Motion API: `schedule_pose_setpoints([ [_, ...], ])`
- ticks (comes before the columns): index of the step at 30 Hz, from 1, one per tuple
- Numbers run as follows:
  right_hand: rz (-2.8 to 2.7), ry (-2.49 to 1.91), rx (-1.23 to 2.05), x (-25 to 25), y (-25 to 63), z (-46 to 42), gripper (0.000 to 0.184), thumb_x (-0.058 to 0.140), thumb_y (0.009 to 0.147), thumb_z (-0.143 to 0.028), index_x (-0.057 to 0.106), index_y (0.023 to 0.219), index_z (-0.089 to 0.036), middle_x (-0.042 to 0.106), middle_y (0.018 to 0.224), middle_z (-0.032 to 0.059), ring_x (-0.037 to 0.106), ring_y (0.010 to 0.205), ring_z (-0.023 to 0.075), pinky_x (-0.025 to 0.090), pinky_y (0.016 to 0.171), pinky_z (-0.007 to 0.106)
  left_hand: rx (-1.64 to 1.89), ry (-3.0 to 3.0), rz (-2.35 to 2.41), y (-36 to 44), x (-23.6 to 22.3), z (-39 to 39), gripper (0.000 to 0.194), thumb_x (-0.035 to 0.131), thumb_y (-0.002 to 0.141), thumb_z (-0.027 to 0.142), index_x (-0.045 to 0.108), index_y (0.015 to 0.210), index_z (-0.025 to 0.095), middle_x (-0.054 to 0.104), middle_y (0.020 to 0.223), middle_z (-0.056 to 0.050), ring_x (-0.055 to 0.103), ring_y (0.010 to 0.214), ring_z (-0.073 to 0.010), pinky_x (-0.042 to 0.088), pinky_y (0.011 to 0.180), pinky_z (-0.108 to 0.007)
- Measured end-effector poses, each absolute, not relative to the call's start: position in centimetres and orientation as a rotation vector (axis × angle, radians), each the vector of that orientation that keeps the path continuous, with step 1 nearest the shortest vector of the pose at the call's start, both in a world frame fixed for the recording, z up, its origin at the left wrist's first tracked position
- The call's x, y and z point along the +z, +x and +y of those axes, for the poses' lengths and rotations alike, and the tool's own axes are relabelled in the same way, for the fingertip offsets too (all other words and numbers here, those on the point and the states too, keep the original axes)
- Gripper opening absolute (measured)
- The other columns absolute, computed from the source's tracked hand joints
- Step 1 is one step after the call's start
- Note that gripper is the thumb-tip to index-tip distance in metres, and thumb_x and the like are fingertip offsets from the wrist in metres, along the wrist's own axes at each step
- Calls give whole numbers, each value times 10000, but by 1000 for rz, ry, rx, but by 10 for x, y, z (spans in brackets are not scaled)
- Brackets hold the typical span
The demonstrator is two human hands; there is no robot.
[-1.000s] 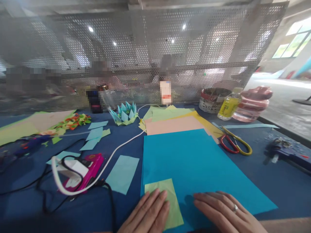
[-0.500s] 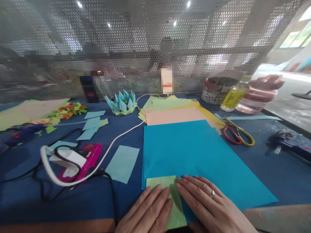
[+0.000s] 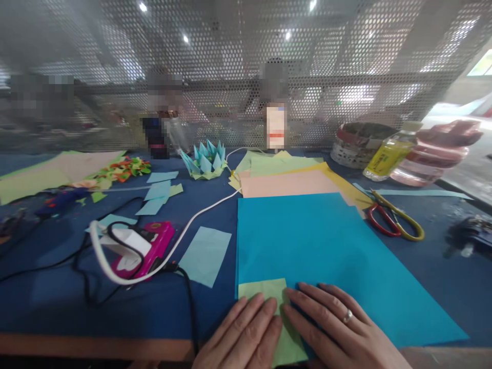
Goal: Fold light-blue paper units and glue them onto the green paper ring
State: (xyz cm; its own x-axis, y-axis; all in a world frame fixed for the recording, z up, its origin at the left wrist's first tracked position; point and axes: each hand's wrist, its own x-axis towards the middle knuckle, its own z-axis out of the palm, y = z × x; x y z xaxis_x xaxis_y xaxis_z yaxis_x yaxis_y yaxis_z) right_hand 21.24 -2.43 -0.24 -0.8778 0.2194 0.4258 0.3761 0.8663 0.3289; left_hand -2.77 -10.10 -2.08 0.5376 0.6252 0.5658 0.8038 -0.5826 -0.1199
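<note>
A strip of light green paper (image 3: 263, 288) lies at the near edge of a large blue sheet (image 3: 295, 236). My left hand (image 3: 242, 330) rests flat on the green paper, fingers stretched out and pointing away from me. Beside it, my right hand (image 3: 338, 323), with a ring on one finger, lies with fingers extended across the blue sheet. Its fingertips touch the right edge of the green paper. Neither hand grips anything. The lower part of the green paper shows between the two hands; the rest is covered by the left fingers.
Left of the sheet lie a light blue paper piece (image 3: 207, 255) and a pink power strip (image 3: 157, 243) with cables. Scissors (image 3: 395, 220) and a glue gun (image 3: 472, 233) are on the right. Behind stand a folded paper crown (image 3: 205, 161), a yellow-labelled bottle (image 3: 388, 156) and a phone (image 3: 275, 128).
The view has shifted, so the whole scene sits further right. My right fingertips have come slightly over the green paper's edge; the left hand stays flat on it.
</note>
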Motion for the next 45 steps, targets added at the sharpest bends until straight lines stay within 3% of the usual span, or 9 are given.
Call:
schedule_pose_setpoints([
  [5, -2641, -429, -580, -1, 212, -22, 431, 506, 945, -340, 592, 1345, -206, 588, 1392, 2, 628, 1164, 205, 540, 882, 339, -670, -2443, -1139, -32, -22, -100, 402, 380, 980, 63, 617, 1296, 133, 635, 1360, -24, 566, 1286, -175, 363, 1153, -306],
  [10, -2655, -428, -535, 2, 211, -22, 400, 505, 959, -332, 610, 1319, -193, 617, 1362, 20, 638, 1156, 202, 538, 890, 314, -732, -2516, -1394, -38, -10, -108, 585, 357, 846, -42, 509, 1391, 108, 634, 1365, -62, 592, 1261, -158, 422, 1111, -252],
  [14, -2678, -453, -542, 8, 211, -26, 394, 486, 947, -301, 622, 1304, -203, 614, 1361, 6, 646, 1149, 202, 550, 875, 327, -815, -2555, -1611, -44, -1, -114, 692, 412, 810, 18, 338, 1489, 133, 627, 1375, -63, 610, 1244, -178, 486, 1062, -269],
  [18, -2756, -528, -540, 14, 210, -31, 435, 486, 937, -296, 581, 1355, -219, 540, 1431, -16, 615, 1203, 214, 551, 901, 355, -749, -2627, -1625, -47, -1, -115, 656, 444, 856, 56, 292, 1490, 133, 599, 1409, -57, 570, 1289, -159, 451, 1101, -279],
  [23, -2775, -551, -533, 15, 209, -33, 434, 486, 950, -298, 572, 1366, -212, 516, 1449, -11, 591, 1234, 219, 527, 941, 364, -731, -2567, -1483, -50, -2, -112, 473, 388, 970, 123, 387, 1442, 95, 622, 1381, -71, 534, 1322, -146, 411, 1131, -275],
  [30, -2701, -496, -493, 1, 212, -29, 482, 508, 886, -276, 578, 1352, -175, 551, 1429, 29, 599, 1208, 225, 498, 940, 371, -642, -2577, -1294, -55, 0, -103, 598, 370, 827, -30, 476, 1399, 108, 638, 1364, -34, 578, 1277, -145, 415, 1120, -268],
  [35, -2613, -538, -382, 5, 206, -28, 364, 437, 966, -277, 632, 1263, -197, 654, 1314, 8, 641, 1126, 192, 502, 884, 341, -614, -2597, -1253, -55, 0, -95, 623, 350, 787, -29, 508, 1367, 135, 690, 1276, -27, 658, 1152, -151, 527, 1018, -291],
  [42, -2749, -667, -204, 45, 199, -32, 430, 242, 1077, -354, 609, 1268, -238, 666, 1293, -37, 668, 1051, 132, 506, 838, 287, -753, -2652, -1321, -51, 7, -86, 386, 266, 960, 99, 589, 1157, 174, 722, 1122, -67, 707, 971, -166, 616, 824, -289],
  [45, -2837, -736, -146, 55, 197, -30, 468, 235, 1069, -436, 565, 1325, -224, 608, 1373, -34, 660, 1064, 151, 521, 843, 311, -741, -2590, -1305, -51, 6, -86, 350, 331, 960, 79, 592, 1159, 202, 718, 1205, -48, 701, 1061, -171, 611, 870, -308],
])
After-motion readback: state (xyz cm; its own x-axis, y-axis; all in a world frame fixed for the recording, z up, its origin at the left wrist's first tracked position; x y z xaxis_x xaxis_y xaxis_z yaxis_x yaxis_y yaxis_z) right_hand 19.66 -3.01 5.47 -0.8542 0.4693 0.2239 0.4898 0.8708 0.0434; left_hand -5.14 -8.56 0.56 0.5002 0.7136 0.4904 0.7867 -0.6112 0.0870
